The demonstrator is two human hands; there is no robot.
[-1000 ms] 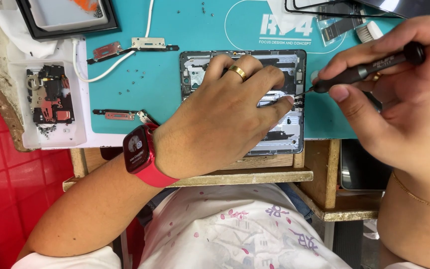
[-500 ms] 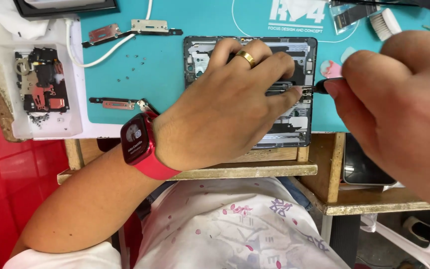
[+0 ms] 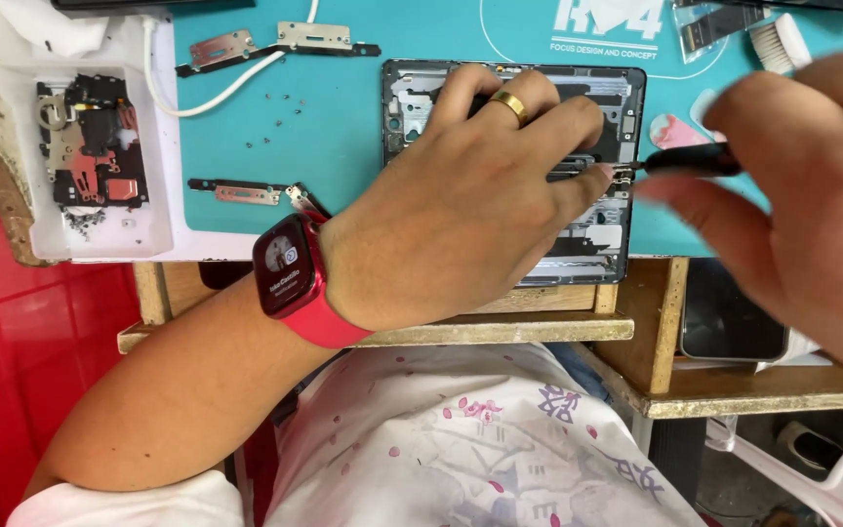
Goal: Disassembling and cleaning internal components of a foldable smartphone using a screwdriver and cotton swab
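An opened phone body (image 3: 605, 98) lies face down on a teal work mat (image 3: 343, 137), its inner metal frame showing. My left hand (image 3: 461, 205), with a gold ring and a red wristwatch, rests flat on the phone and pins it down. My right hand (image 3: 792, 185), blurred, grips a black screwdriver (image 3: 685, 161). The screwdriver's tip touches the phone's right side beside my left fingertips.
A white tray (image 3: 153, 239) at the left holds removed phone parts. Metal brackets (image 3: 275, 41), a second bracket strip (image 3: 246, 192), a white cable (image 3: 217, 93) and several tiny screws lie on the mat. A brush (image 3: 778, 44) sits top right. A dark phone (image 3: 729, 317) rests on the wooden shelf.
The view has tilted down a little. My right hand has swung the screwdriver lower and closer to the phone's right edge. My left hand stays on the phone.
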